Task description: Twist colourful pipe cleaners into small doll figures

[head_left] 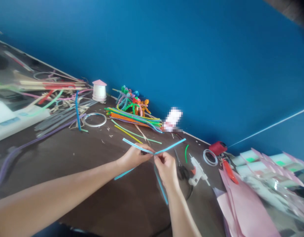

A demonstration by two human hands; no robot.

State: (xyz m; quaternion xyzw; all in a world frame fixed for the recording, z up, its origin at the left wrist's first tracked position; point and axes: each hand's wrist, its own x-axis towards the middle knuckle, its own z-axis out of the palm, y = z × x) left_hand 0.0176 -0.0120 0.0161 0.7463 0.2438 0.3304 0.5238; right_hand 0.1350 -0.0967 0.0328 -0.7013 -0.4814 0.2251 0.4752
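Several light-blue pipe cleaners (173, 145) cross in the air over the dark table, their arms spreading outward from one point. My left hand (135, 155) pinches them just left of the crossing, with one blue end above the hand and another below the wrist. On the right side of the crossing, my right hand (166, 164) grips them between thumb and fingers, and a blue end hangs down past its palm. The fingertips of both hands almost meet at the centre.
Beyond the hands lie a pipe-cleaner bundle (134, 118), colourful small figures (133, 102) and a white roll with pink top (99, 90). Scissors (182, 171), a glue gun (199, 171) and pink sheets (247, 204) are at the right. A silver ring (95, 125) lies left.
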